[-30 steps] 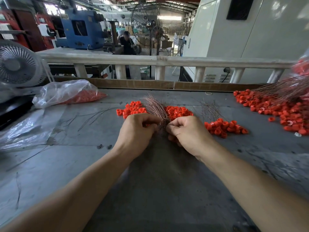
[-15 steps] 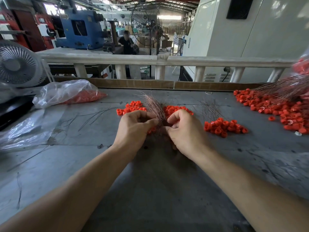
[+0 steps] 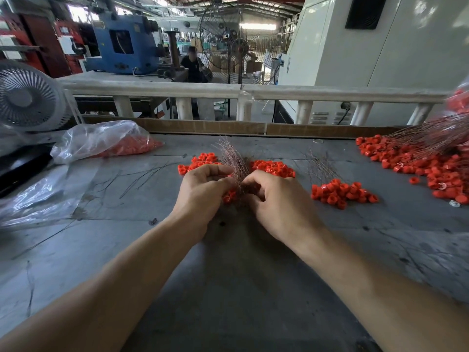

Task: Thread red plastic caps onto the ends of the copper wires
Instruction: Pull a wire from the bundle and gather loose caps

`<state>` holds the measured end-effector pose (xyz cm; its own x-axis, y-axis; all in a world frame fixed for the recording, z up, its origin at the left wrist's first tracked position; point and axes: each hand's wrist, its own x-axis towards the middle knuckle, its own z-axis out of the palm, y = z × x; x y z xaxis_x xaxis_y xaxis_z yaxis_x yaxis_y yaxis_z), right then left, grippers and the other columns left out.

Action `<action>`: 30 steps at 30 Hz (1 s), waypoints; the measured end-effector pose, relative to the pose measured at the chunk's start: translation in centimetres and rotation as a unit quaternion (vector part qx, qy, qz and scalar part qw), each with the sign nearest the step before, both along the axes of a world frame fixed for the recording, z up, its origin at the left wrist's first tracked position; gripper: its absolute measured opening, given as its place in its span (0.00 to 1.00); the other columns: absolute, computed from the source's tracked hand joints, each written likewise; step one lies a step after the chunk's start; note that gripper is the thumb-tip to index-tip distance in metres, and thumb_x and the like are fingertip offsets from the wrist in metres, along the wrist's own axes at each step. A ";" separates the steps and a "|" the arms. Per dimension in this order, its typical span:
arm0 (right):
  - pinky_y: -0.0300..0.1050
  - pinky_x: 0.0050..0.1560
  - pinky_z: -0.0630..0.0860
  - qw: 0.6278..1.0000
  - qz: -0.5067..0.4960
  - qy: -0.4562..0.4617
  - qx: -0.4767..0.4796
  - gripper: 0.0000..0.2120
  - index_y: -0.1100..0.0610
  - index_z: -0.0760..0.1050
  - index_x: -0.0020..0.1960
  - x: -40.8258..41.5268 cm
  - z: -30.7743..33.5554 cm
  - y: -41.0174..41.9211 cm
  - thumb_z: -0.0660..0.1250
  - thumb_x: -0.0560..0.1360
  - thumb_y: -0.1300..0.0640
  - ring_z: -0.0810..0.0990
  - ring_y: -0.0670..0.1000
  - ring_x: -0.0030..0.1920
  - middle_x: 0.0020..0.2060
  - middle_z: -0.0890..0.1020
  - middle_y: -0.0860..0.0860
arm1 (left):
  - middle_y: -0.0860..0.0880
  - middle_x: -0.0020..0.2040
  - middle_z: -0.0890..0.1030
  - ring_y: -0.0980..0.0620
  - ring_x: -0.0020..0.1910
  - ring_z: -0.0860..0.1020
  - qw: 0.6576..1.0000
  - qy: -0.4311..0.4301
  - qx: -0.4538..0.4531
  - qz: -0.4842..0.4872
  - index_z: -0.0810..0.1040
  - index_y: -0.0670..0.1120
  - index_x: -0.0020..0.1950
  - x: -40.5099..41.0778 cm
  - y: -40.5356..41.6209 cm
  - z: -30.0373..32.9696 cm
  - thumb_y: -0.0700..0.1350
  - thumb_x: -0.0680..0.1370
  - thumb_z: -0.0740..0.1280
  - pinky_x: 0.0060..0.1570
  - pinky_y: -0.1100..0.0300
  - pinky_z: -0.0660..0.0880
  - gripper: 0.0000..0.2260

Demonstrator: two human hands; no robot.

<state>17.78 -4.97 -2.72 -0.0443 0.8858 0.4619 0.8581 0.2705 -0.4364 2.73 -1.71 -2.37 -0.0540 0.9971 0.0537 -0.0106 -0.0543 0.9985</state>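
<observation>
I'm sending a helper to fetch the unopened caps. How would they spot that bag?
On the grey worktable, look to the far left, just in front of the white desk fan. There lies a clear plastic bag holding red caps. Every other heap of red caps lies loose on the tabletop; the flat plastic sheet nearer holds none.

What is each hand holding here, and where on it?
The left hand grips the bundle of copper wires near its lower end. The right hand pinches something at the wire ends; it cannot be told what.
</observation>
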 end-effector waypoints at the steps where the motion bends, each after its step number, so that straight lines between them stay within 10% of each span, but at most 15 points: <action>1: 0.42 0.36 0.68 1.000 -0.003 -0.002 0.004 0.09 0.46 0.81 0.57 0.0 -0.1 0.0 0.71 0.77 0.53 0.83 0.51 0.41 0.35 0.83 0.46 | 0.43 0.39 0.82 0.44 0.38 0.75 1.000 -0.003 -0.002 0.001 0.83 0.45 0.51 -0.1 0.0 0.0 0.36 0.77 0.72 0.44 0.47 0.76 0.06; 15: 0.45 0.34 0.76 0.997 -0.048 -0.044 0.047 0.03 0.49 0.82 0.47 -0.2 -0.2 -0.1 0.71 0.75 0.52 0.82 0.51 0.39 0.37 0.84 0.46 | 0.46 0.34 0.80 0.54 0.29 0.78 0.999 -0.036 0.003 0.034 0.80 0.42 0.49 -0.7 0.6 0.0 0.32 0.78 0.69 0.26 0.62 0.77 0.06; 25: 0.51 0.73 0.64 0.993 0.041 -0.109 0.009 0.23 0.46 0.78 0.69 -0.4 0.6 -0.1 0.67 0.74 0.53 0.66 0.52 0.70 0.71 0.72 0.46 | 0.46 0.37 0.82 0.55 0.29 0.78 0.996 0.076 0.052 0.009 0.82 0.42 0.52 -0.7 0.4 -0.2 0.34 0.77 0.71 0.29 0.65 0.76 0.06; 30: 0.53 0.76 0.57 0.980 0.061 -0.183 -0.050 0.23 0.47 0.72 0.73 0.0 0.6 0.1 0.62 0.79 0.47 0.59 0.52 0.78 0.78 0.65 0.44 | 0.50 0.35 0.82 0.61 0.28 0.77 0.993 0.099 0.059 0.017 0.82 0.46 0.50 -0.5 0.6 -0.4 0.36 0.75 0.74 0.28 0.69 0.73 0.07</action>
